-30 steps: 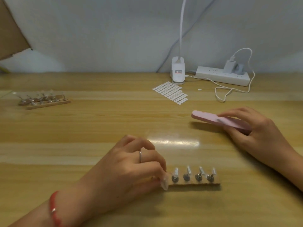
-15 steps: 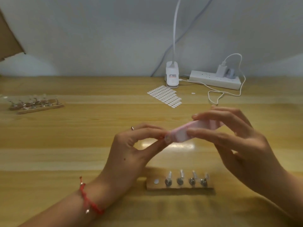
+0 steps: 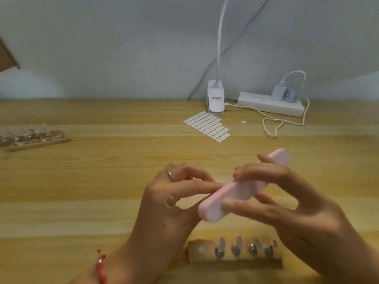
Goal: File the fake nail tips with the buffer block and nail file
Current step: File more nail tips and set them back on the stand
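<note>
Found pink block [image 3: 235, 193] lifted clear of counter [image 3: 82, 181], above stand [image 3: 235, 260], slanting from near-left up to far-right. Saw it held in right grip [image 3: 287, 208], fingers curled over the top face, thumb along the near side, about mid-length. Saw left grip [image 3: 170, 197] pinched closed, index and thumb meeting at the block's left edge; cannot see what the pinch holds, likely the tip missing from the stand's bare first spot. Counted four tips [image 3: 239, 240] upright on metal pegs [image 3: 235, 252] in the wooden stand. Judged block light, foam-like, slightly yielding, matte and gritty, corners rounded; best taken mid-length by the long sides, leaving one face free. Judged tip thin, glossy, springy, slippery, easily flicked away; best pinched at its base edges, free end to the grit, light pressure.
</note>
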A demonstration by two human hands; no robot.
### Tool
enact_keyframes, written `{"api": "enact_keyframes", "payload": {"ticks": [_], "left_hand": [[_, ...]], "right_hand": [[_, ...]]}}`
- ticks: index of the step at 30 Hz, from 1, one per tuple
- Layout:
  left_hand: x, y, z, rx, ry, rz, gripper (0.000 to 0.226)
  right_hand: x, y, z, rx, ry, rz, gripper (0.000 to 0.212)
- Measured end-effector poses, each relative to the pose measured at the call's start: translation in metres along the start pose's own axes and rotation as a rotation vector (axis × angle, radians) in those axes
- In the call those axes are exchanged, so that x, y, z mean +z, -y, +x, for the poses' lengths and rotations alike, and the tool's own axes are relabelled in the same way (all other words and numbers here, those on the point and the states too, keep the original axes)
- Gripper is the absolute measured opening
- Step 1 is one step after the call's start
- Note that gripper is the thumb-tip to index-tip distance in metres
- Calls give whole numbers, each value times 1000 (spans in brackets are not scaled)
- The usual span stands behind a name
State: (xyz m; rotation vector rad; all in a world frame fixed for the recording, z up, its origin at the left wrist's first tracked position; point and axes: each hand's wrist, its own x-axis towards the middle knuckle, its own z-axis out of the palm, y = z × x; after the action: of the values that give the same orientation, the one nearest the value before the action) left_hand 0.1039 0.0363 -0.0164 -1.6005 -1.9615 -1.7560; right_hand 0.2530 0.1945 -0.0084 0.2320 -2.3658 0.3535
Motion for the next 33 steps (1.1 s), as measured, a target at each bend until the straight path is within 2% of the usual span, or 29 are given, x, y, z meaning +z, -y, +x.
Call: {"api": "enact_keyframes", "payload": {"ticks": [2,5,7,10,13,15,18,22,26,30,33], "left_hand": [[2,-1,1,32,-20,52,18],[0,0,4,84,-36,63,18],[0,0,4,127,-41,114,17],[3,0,6,128,-78,133,19],[0,0,7,148,-46,132,26],[-2,-1,8,151,-42,147,29],[1,0,8,111,-111,158,25],[0,0,8,143,-40,149,28],[4,-1,7,81,-103,151,28],[2,-2,4,58,-53,135,35],[4,-3,3,26,-93,143,28]], "right_hand": [[-2,-2,0,22,-43,-56,49],[7,7,3,108,16,108,34],[6,7,6,84,28,42,40],[-4,1,8,81,-52,-54,38],[7,9,8,107,-34,62,26],[10,11,10,33,-5,-37,37],[1,4,9,71,-81,-59,38],[9,14,8,51,-21,126,27],[2,1,8,31,-89,-58,42],[8,4,2,-73,14,-51,42],[3,-8,4,45,-44,-66,71]]}}
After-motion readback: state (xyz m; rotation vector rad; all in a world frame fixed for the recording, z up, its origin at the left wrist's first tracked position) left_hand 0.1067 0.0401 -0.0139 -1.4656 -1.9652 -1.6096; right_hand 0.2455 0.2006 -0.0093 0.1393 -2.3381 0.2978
